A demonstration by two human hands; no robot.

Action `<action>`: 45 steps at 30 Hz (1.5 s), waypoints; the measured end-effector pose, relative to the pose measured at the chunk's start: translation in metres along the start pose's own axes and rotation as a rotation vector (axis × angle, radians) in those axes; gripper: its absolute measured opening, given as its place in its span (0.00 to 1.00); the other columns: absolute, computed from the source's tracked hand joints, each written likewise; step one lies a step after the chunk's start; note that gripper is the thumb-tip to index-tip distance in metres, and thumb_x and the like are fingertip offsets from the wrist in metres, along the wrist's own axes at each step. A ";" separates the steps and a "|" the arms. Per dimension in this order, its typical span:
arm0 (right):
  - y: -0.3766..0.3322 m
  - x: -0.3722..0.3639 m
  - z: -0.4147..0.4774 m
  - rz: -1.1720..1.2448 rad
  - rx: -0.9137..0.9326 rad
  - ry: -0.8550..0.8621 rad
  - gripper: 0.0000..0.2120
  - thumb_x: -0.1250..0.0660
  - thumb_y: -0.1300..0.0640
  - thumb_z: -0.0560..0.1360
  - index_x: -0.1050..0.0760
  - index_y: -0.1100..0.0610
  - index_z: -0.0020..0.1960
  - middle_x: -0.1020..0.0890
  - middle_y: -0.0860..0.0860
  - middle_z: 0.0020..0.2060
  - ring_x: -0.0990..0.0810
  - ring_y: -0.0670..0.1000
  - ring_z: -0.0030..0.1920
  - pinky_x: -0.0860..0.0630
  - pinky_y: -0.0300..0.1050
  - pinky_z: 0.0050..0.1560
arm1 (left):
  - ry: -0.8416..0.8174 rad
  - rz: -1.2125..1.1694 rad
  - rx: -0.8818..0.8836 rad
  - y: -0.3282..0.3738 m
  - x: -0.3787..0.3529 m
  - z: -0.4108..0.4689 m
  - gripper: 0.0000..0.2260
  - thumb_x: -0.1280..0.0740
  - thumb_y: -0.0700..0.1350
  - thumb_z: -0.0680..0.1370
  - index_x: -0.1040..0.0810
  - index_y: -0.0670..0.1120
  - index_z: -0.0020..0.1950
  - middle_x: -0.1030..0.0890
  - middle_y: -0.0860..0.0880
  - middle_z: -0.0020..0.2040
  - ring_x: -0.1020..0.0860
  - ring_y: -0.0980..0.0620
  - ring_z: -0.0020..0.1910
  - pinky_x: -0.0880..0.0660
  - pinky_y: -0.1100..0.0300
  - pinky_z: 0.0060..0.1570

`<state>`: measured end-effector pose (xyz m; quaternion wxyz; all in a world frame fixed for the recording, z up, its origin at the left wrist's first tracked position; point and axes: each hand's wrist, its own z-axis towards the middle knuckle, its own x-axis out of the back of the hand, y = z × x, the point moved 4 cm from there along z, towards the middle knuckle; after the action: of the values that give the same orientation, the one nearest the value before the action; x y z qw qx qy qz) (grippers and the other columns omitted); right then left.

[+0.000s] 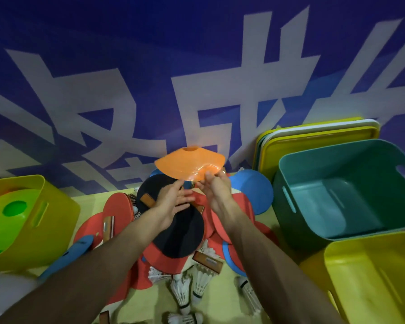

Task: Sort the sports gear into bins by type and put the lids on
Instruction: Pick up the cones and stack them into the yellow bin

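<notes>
My right hand pinches the near rim of an orange disc cone, held up above the pile. Beside it my left hand hovers with relaxed fingers over a black table tennis paddle, holding nothing. Red and black paddles, blue disc cones and several white shuttlecocks lie heaped on the yellow table. A yellow bin at the left holds a green cone. On the right stand an empty teal bin and an empty yellow bin.
Yellow and white lids lean against the blue banner wall behind the teal bin. A blue object lies by the left bin under my left forearm. Shuttlecocks spread toward the table's near edge.
</notes>
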<state>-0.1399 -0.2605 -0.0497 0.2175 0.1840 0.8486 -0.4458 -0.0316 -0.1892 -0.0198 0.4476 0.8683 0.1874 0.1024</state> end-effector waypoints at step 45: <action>0.190 -0.280 -0.139 -0.822 0.068 -0.305 0.08 0.41 0.66 0.78 0.26 0.60 0.55 0.20 0.55 0.40 0.20 0.51 0.34 0.22 0.41 0.31 | 0.430 -0.346 -0.493 0.058 0.460 -0.110 0.12 0.31 0.36 0.75 0.26 0.39 0.58 0.21 0.41 0.55 0.21 0.50 0.45 0.21 0.66 0.33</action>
<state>0.1617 -0.0756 0.0418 0.1388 -0.2298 0.7943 -0.5450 0.3618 0.0534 0.0960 0.6047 0.6484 0.3909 0.2472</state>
